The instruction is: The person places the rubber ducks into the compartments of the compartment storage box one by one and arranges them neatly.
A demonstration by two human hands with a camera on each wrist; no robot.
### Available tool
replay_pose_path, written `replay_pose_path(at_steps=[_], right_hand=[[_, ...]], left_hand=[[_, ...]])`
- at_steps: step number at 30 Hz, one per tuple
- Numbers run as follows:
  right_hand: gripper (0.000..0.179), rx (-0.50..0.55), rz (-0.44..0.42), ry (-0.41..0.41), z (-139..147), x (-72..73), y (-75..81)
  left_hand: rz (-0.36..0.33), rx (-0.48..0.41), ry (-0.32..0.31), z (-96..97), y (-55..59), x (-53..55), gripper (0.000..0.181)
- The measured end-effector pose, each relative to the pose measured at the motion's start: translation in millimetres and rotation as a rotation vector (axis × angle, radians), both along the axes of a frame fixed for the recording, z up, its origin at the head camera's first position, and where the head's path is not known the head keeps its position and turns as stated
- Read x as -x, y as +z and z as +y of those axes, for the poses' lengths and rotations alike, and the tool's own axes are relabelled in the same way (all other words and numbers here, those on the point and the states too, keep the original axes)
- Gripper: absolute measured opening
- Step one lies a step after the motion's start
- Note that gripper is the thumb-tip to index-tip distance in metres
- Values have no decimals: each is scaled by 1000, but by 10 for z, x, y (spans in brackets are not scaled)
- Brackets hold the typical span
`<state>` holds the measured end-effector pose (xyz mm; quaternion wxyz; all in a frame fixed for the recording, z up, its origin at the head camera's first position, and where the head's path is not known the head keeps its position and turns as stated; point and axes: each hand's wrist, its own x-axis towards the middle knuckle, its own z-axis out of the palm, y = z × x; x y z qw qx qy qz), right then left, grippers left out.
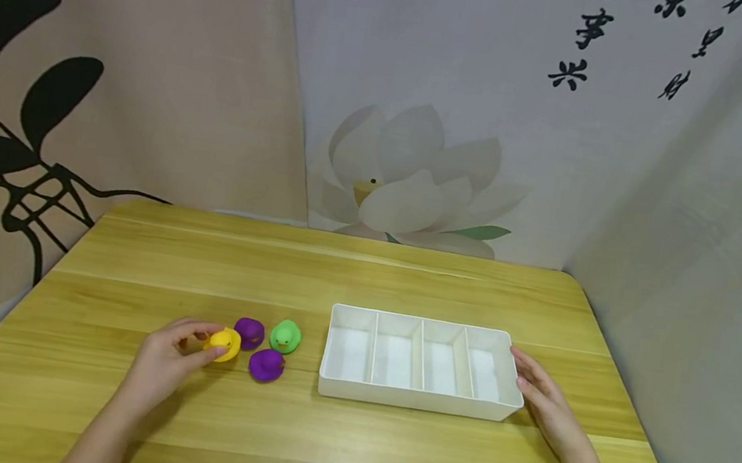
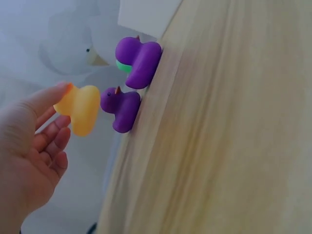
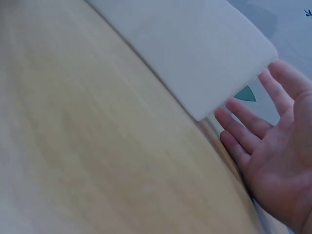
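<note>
Between thumb and fingers, my left hand [image 1: 166, 358] pinches a yellow rubber duck [image 1: 225, 344]; in the left wrist view the yellow duck [image 2: 84, 109] appears lifted off the table. Just right of it are two purple rubber ducks, the farther purple duck [image 1: 249, 333] and the nearer purple duck [image 1: 267, 366]. A green rubber duck [image 1: 286, 337] stands beside them. My right hand [image 1: 549, 407] rests against the right end of a white divided tray [image 1: 414, 400], its fingers fairly straight in the right wrist view. The tray's compartments hold nothing.
The wooden table [image 1: 381, 462] carries the ducks on the left and the tray right of centre. Behind it hangs a pale curtain [image 1: 439, 51] with a printed flower and characters; another curtain [image 1: 714, 272] borders the right side.
</note>
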<state>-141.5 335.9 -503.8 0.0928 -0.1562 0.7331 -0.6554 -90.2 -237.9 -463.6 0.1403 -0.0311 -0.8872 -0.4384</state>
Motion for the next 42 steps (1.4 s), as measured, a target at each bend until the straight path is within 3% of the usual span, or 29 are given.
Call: replay_pose_path(at_steps=[11, 19, 27, 42], right_hand=[[47, -3, -22, 10, 17, 21, 25], [47, -2, -28, 8, 25, 45, 5], [46, 8, -15, 27, 31, 41, -14], [46, 2, -13, 25, 30, 40, -4]], left_hand=[[7, -32, -86, 185, 243, 41, 23], [-34, -102, -185, 354, 417, 109, 26], [-109, -185, -279, 549, 518, 210, 28], [-62, -150, -431, 991, 640, 376, 24]])
